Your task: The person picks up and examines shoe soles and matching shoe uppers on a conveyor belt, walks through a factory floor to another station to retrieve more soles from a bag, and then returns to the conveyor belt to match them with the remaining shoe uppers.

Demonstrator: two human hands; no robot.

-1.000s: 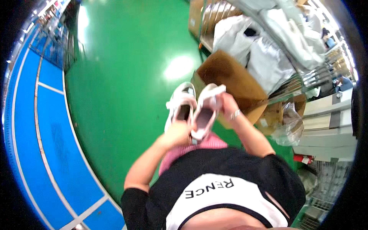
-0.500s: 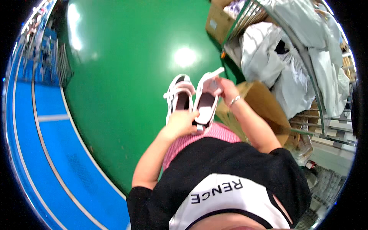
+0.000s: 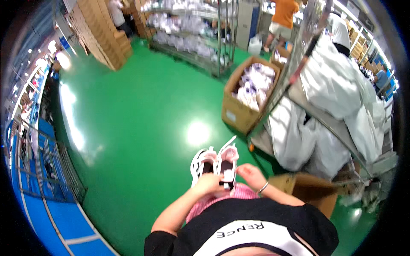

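Note:
A pair of white shoes with pale pink linings and dark insides is in front of my waist, toes pointing away from me. My left hand [image 3: 208,183] is closed round the heel ends of both, the left shoe [image 3: 196,166] and the right shoe [image 3: 229,157] side by side. A white strap on the right shoe stands up, unfastened, past its toe. Just right of that shoe, my right hand [image 3: 253,176] hangs apart from it, fingers loosely bent with nothing visible in them. A bracelet circles that wrist.
A cardboard box [image 3: 228,106] full of shoes stands ahead right, beside a metal cart loaded with white sacks [image 3: 329,85]. Close on my right is an open brown carton [image 3: 284,184]. Shoe racks [image 3: 183,53], stacked cartons [image 3: 100,36] and several people are farther off. Wire racks [image 3: 51,166] line the left.
My right hand has let go of the right shoe's upper and moved off to its right. My left hand keeps its hold. The view has tipped up, showing more of the room.

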